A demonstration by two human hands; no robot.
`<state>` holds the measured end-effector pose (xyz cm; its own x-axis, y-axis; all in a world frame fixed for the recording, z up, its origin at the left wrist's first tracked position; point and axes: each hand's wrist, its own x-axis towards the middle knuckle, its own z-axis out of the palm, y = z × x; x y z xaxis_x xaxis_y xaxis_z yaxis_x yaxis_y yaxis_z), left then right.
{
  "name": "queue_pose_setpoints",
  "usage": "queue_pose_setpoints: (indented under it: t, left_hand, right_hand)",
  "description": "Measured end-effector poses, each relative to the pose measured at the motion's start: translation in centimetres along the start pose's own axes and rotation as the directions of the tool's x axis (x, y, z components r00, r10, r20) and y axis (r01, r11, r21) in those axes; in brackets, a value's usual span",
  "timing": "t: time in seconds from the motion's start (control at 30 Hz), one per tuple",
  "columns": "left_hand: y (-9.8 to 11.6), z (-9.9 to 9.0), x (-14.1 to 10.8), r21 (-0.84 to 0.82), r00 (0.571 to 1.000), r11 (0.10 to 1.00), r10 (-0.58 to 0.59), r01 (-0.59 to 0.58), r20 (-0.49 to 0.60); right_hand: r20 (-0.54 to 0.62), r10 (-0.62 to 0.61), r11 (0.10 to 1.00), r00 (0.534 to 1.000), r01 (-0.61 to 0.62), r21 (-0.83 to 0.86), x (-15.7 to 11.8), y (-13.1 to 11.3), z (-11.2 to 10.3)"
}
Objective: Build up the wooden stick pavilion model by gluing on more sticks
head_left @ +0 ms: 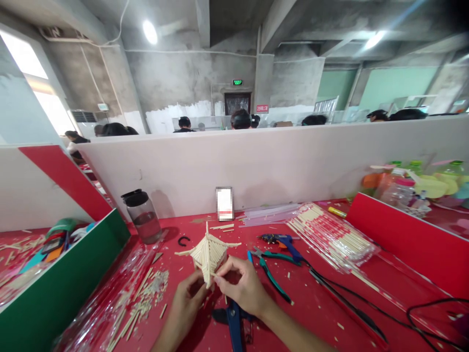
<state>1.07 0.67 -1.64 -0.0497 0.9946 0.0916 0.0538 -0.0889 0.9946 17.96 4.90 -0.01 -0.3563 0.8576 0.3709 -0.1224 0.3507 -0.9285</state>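
Note:
A small pavilion model point(208, 252) built of pale wooden sticks stands in front of me, its peaked roof running out into upturned corners. My left hand point(188, 298) closes on its lower left side, near the front corner; its fingertips are partly hidden behind the model. On the other side, my right hand point(244, 283) pinches thumb and forefinger at the front roof corner. A short pale stick seems to be in that pinch, its end touching the roof edge. Blue-handled cutters point(234, 325) lie below my hands, partly covered by the right one.
Green-handled pliers point(273, 274) and a blue glue gun point(287, 244) lie to the right, with bagged sticks point(330, 234) beyond. Leftward are stick scraps point(146, 298), plastic wrap and a water bottle point(142, 217). A white partition point(274, 166) closes off the back; people sit behind it.

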Motion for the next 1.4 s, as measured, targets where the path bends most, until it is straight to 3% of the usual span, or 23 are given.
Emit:
queue_pose_setpoints:
  t: [0.4,0.8,1.4]
  left_hand:
    - [0.2,0.0,-0.1,0.03,0.999,0.999,0.037,-0.037,0.018]
    - [-0.4,-0.2,0.0,0.006,0.999,0.999,0.044,-0.045,0.012]
    - [-0.1,0.0,-0.1,-0.021,1.0,0.999,0.029,-0.028,0.006]
  right_hand:
    - [0.001,0.021,1.0,1.0,-0.021,0.011,-0.1,0.1,0.4]
    - [-0.049,0.041,0.994,0.998,-0.046,-0.1,-0.3,-0.6,0.9]
    - [-0.024,0.061,0.996,0.998,-0.063,-0.066,-0.5,-0.6,1.0]
